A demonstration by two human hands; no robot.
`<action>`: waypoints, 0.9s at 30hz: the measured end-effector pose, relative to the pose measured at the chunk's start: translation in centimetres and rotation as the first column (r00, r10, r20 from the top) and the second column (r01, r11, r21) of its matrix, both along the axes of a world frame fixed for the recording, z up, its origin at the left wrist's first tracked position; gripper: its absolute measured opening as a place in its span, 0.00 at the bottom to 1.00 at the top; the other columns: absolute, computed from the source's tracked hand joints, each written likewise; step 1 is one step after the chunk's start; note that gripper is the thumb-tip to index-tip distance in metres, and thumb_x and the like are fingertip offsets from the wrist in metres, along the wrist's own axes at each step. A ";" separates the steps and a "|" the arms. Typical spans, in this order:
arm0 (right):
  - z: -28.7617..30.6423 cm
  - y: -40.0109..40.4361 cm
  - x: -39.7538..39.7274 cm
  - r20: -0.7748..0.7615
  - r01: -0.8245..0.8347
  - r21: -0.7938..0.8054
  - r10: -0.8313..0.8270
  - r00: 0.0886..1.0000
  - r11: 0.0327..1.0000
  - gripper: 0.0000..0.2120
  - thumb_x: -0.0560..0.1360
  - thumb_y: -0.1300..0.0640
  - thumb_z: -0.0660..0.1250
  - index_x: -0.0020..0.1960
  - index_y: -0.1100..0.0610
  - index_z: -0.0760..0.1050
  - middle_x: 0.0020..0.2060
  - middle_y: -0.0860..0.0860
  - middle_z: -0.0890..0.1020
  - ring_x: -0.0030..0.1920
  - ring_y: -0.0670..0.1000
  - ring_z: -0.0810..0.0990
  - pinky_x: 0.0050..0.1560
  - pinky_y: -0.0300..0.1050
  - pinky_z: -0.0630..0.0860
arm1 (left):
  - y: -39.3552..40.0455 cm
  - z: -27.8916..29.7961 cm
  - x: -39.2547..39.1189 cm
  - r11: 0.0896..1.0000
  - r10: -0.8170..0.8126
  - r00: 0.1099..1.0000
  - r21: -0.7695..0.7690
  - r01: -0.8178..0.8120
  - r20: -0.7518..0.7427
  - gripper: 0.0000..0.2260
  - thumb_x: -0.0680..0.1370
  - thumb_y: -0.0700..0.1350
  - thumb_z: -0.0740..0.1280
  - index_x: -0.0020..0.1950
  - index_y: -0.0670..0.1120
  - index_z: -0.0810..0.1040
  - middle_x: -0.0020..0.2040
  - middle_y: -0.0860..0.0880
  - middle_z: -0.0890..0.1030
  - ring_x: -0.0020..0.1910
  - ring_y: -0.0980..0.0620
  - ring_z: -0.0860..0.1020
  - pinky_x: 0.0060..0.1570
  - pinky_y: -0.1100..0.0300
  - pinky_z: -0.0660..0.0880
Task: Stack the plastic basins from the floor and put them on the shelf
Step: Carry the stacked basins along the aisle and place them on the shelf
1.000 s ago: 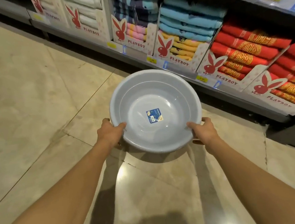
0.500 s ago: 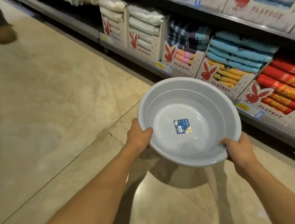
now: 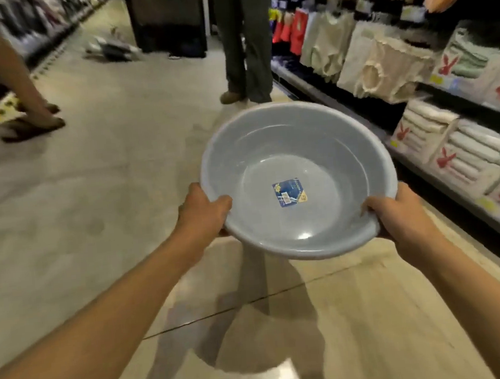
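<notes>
While clamped at opposite rim edges by left hand [image 3: 204,213] and right hand [image 3: 403,216], plastic basin [image 3: 298,182] judged light, stiff, slick-walled; best gripped by rim.

Both arms extend forward. Left hand [image 3: 201,212] and right hand [image 3: 402,213] grip opposite basin [image 3: 273,160] rims, thumbs inside.

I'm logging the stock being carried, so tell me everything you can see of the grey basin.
The grey basin is round, shallow and wide-rimmed, apparently of smooth, glossy plastic. It is empty, save for a small blue label stuck on its inner bottom. It is held off the floor, mouth up and tilted toward the camera, with the left hand and right hand gripping opposite sides of its near rim. Whether more basins are nested beneath it cannot be told.
</notes>
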State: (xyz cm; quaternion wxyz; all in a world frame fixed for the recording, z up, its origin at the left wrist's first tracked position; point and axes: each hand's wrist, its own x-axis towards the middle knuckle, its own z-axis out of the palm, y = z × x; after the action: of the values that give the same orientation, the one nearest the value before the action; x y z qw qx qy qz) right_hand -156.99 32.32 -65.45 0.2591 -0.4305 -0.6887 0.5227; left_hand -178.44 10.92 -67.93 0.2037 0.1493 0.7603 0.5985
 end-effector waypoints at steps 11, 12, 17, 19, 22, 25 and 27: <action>4.1 -37.1 -29.1 -0.036 -0.638 -0.065 0.637 0.770 0.767 0.19 0.70 0.69 0.65 0.60 0.59 0.78 0.48 0.63 0.84 0.42 0.62 0.83 0.41 0.56 0.83 | -47.2 6.0 -11.2 0.828 0.557 0.830 -0.046 -0.558 -0.040 0.18 0.70 0.45 0.69 0.58 0.53 0.72 0.52 0.50 0.80 0.46 0.47 0.83 0.31 0.54 0.84; 3.8 -40.0 -30.6 -0.042 -0.679 -0.073 0.678 0.734 0.731 0.20 0.70 0.69 0.65 0.61 0.59 0.77 0.50 0.64 0.83 0.44 0.63 0.83 0.42 0.57 0.83 | -50.5 6.1 -11.0 0.792 0.607 0.793 -0.046 -0.609 -0.050 0.14 0.70 0.44 0.69 0.54 0.54 0.72 0.51 0.51 0.79 0.45 0.48 0.82 0.27 0.57 0.82; 1.2 -53.3 -36.2 -0.016 -0.857 -0.042 0.858 0.514 0.513 0.25 0.68 0.63 0.67 0.65 0.56 0.73 0.55 0.59 0.82 0.51 0.63 0.83 0.44 0.63 0.85 | -64.2 3.7 -7.7 0.512 0.843 0.522 -0.106 -0.853 -0.128 0.11 0.74 0.40 0.69 0.53 0.50 0.72 0.45 0.51 0.78 0.40 0.52 0.79 0.21 0.60 0.76; -1.0 -58.4 -37.6 -0.008 -0.908 -0.044 0.909 0.418 0.417 0.26 0.68 0.61 0.67 0.66 0.54 0.72 0.56 0.58 0.81 0.51 0.62 0.83 0.43 0.62 0.85 | -68.6 1.2 -5.5 0.411 0.894 0.427 -0.132 -0.902 -0.136 0.14 0.74 0.41 0.69 0.57 0.49 0.71 0.47 0.50 0.79 0.42 0.50 0.80 0.28 0.58 0.79; -5.3 -65.8 -38.0 0.019 -0.959 -0.057 0.960 0.278 0.279 0.27 0.67 0.60 0.67 0.66 0.55 0.72 0.55 0.57 0.81 0.50 0.61 0.84 0.36 0.53 0.85 | -73.9 -3.3 -1.5 0.273 0.951 0.292 -0.164 -0.948 -0.106 0.15 0.75 0.40 0.68 0.60 0.47 0.72 0.51 0.47 0.79 0.44 0.48 0.81 0.23 0.60 0.78; -9.9 -71.5 -37.2 0.053 -0.980 -0.085 0.983 0.177 0.181 0.24 0.68 0.61 0.66 0.65 0.57 0.72 0.55 0.59 0.81 0.48 0.60 0.84 0.29 0.43 0.80 | -77.3 -7.9 2.2 0.179 0.976 0.203 -0.237 -0.955 -0.082 0.15 0.76 0.41 0.67 0.62 0.45 0.71 0.54 0.43 0.80 0.48 0.43 0.82 0.30 0.53 0.82; -12.6 -74.4 -36.4 0.089 -0.983 -0.105 0.986 0.140 0.149 0.23 0.70 0.61 0.66 0.65 0.57 0.71 0.55 0.60 0.80 0.47 0.60 0.84 0.26 0.41 0.78 | -78.9 -10.5 4.2 0.131 0.981 0.167 -0.295 -0.946 -0.098 0.15 0.76 0.42 0.66 0.63 0.44 0.71 0.55 0.42 0.79 0.49 0.42 0.81 0.38 0.49 0.82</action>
State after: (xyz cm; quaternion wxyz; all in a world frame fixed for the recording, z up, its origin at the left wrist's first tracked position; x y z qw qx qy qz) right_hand -193.37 -42.13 -78.04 -0.1970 0.0858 -0.8127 0.5417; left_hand -174.22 -68.01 -78.40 -0.1650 -0.4419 0.7412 0.4776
